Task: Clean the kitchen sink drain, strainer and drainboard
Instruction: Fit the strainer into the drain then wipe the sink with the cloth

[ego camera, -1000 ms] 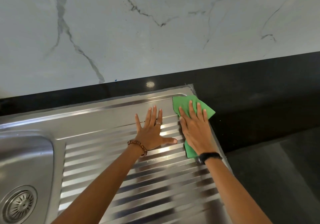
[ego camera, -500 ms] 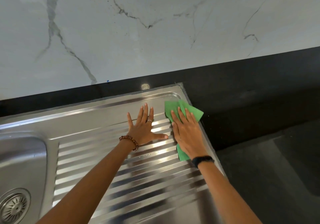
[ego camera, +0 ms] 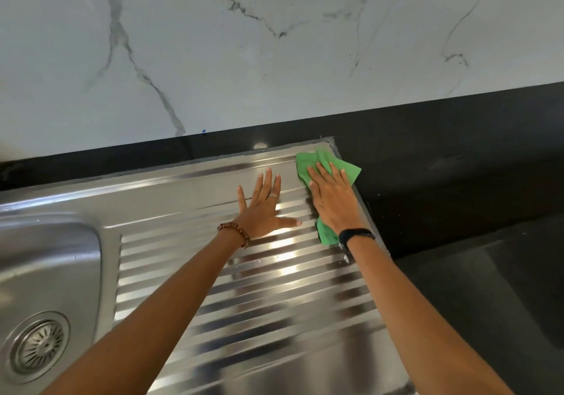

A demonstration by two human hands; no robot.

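A ribbed steel drainboard (ego camera: pixel 268 284) fills the middle of the view, with the sink bowl (ego camera: pixel 45 266) to its left. The round strainer (ego camera: pixel 38 346) sits in the drain at the bowl's bottom left. My right hand (ego camera: pixel 332 199) presses flat, fingers straight, on a green cloth (ego camera: pixel 308 161) at the drainboard's far right corner. The cloth sticks out beyond my fingertips and below my wrist. My left hand (ego camera: pixel 262 208) lies flat with spread fingers on the drainboard, just left of the cloth.
A black countertop (ego camera: pixel 442 165) borders the sink at the back and right. The white marble wall (ego camera: pixel 274 43) rises behind it. A dark floor (ego camera: pixel 488 303) lies lower right, past the counter edge.
My right hand has slid the green cloth farther toward the drainboard's back right corner. My left hand has stayed flat on the ribs. The camera has shifted a little.
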